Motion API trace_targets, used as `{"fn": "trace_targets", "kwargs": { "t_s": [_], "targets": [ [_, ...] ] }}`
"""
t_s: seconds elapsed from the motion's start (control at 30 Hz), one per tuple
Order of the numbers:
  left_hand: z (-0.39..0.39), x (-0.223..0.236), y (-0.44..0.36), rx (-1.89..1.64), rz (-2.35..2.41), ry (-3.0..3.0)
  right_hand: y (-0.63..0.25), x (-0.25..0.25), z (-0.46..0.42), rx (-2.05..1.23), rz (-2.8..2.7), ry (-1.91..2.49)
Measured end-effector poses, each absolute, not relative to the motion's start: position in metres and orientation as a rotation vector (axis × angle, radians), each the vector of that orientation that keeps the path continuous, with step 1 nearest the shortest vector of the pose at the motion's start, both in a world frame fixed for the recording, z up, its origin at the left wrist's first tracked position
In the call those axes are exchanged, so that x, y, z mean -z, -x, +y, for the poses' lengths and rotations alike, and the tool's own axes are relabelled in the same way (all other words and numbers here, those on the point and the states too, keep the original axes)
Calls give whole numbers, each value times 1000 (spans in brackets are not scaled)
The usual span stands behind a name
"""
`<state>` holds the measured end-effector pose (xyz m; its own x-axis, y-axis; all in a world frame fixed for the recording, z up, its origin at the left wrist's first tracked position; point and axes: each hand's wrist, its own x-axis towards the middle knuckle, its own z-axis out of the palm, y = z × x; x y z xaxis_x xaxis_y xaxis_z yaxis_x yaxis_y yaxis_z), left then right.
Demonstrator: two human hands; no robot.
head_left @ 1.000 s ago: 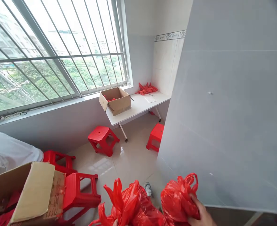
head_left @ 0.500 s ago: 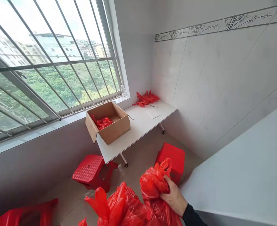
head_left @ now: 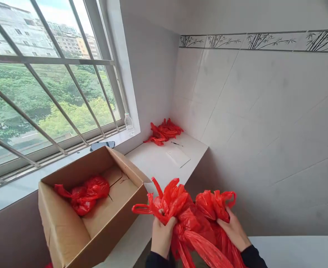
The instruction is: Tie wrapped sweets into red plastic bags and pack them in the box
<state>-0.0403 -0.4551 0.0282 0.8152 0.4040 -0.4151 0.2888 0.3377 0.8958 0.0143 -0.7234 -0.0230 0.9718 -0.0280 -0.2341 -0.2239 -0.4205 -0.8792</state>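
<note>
My left hand [head_left: 163,231] is closed around the gathered neck of a red plastic bag [head_left: 173,199], whose loop handles stick up above the fingers. To its right, my right hand [head_left: 234,229] grips another bunched red plastic bag [head_left: 212,204]. The bags hang together in front of me; what they contain is hidden, and their lower parts run out of view. Just left of my hands stands an open cardboard box [head_left: 127,219] with a knotted red bag [head_left: 87,195] lying inside it.
The box rests on a white table [head_left: 141,160]. Farther back lie a pile of red bags [head_left: 165,131], a pen [head_left: 177,144] and a white sheet [head_left: 179,156]. A clear bottle [head_left: 128,124] and a phone [head_left: 102,145] are on the sill of the barred window.
My view has moved closer to the table and box. My left hand has come into sight holding a bag neck. My right hand keeps its hold, and the bags are raised nearer the table.
</note>
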Motion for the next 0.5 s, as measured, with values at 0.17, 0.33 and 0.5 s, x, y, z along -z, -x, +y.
{"fn": "trace_targets", "kwargs": {
  "t_s": [0.17,0.33,0.5],
  "targets": [
    [-414,1,-100,-187,729,-1250,-138,35,-699,-246,150,2008],
    [-367,50,-241,-328,922,-1266,-331,54,-646,-245,5,2111],
    [-302,91,-374,-428,1184,-1338,-544,64,-562,-282,-193,2227]
  ]
}}
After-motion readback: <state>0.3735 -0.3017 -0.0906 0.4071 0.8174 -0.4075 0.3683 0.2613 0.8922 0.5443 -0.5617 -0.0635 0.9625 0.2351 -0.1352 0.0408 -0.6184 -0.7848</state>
